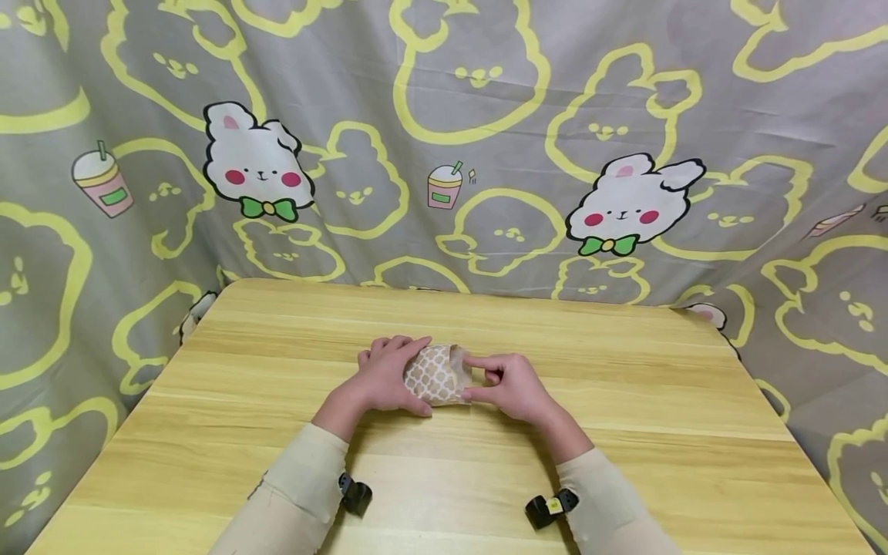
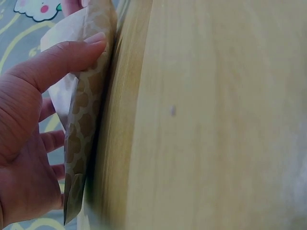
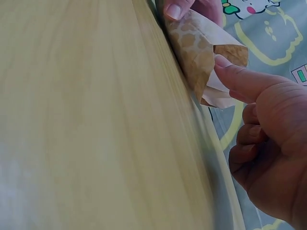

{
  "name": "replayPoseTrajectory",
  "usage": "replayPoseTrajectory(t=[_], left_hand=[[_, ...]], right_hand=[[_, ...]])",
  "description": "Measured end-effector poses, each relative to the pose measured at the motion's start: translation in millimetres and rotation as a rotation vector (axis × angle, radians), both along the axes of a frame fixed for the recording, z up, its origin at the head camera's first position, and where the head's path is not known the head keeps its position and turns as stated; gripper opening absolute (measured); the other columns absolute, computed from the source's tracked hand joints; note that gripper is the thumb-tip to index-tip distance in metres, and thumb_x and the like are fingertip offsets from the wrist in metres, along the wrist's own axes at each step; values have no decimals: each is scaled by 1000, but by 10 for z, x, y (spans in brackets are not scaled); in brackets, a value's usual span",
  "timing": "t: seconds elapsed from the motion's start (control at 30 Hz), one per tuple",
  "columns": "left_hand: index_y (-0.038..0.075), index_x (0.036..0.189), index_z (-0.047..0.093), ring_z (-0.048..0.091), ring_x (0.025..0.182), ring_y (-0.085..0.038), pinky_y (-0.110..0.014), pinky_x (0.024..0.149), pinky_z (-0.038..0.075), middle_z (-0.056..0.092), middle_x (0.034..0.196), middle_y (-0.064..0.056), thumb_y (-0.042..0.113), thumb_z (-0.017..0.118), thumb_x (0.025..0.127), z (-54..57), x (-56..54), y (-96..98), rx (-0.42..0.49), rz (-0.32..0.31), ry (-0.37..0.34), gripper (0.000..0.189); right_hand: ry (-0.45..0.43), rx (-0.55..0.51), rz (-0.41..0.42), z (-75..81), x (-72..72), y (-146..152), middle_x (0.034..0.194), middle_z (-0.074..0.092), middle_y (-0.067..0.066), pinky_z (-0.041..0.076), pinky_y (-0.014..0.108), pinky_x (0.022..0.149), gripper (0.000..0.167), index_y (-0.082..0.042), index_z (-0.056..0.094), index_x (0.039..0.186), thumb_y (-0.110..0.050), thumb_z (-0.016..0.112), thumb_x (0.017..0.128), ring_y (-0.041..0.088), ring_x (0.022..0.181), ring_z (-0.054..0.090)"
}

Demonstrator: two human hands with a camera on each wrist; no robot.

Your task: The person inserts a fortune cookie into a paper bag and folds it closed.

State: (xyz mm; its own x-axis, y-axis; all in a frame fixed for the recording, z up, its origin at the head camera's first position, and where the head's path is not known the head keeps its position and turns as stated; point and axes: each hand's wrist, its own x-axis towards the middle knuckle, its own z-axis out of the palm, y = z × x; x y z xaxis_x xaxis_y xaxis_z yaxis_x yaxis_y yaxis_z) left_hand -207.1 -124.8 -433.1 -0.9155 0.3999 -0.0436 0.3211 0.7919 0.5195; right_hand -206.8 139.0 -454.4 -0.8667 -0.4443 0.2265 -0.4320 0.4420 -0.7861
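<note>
A small brown paper bag (image 1: 430, 376) with a white lattice pattern lies at the middle of the table, its creased mouth toward the right. My left hand (image 1: 386, 378) holds the bag from the left, thumb along the near side and fingers spread behind it. In the left wrist view that thumb (image 2: 79, 55) presses on the patterned paper. My right hand (image 1: 516, 388) has its thumb and index finger at the bag's mouth. The right wrist view shows the thumb (image 3: 240, 79) on the edge of the gaping paper, with the other fingers curled in.
The wood-grain table (image 1: 444, 478) stretches out around both hands. A grey curtain (image 1: 486, 231) printed with rabbits and drink cups hangs along its back and sides. Each forearm carries a small black camera, one on the left wrist (image 1: 356, 496) and one on the right wrist (image 1: 551, 509).
</note>
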Motion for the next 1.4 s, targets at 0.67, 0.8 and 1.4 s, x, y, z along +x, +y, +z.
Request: replayPoseTrajectory(t=[0.67,0.8,1.4], left_hand=[[26,155,40,32,129,-37,-58,96,26,45,143,-6,45,94,57,3,-7,27,0,1,17,113],[29,155,40,31,129,-35,-56,96,26,45,143,-5,46,94,58,9,-9,34,2,-3,15,113],[27,152,47,32,127,-36,-56,95,26,48,137,-5,40,95,61,11,-1,45,28,-26,62,104]], right_hand=[[-92,-54,-24,-57,-12,-149,55,36,-5,30,23,48,48,-10,74,122,-15,89,77,8,50,33],[-82,-35,-31,-48,-11,-171,55,35,-6,29,22,48,46,-12,74,123,-10,87,78,7,50,32],[-36,-17,-39,-40,-36,-261,115,71,6,47,21,66,43,-5,75,117,-1,83,76,14,87,60]])
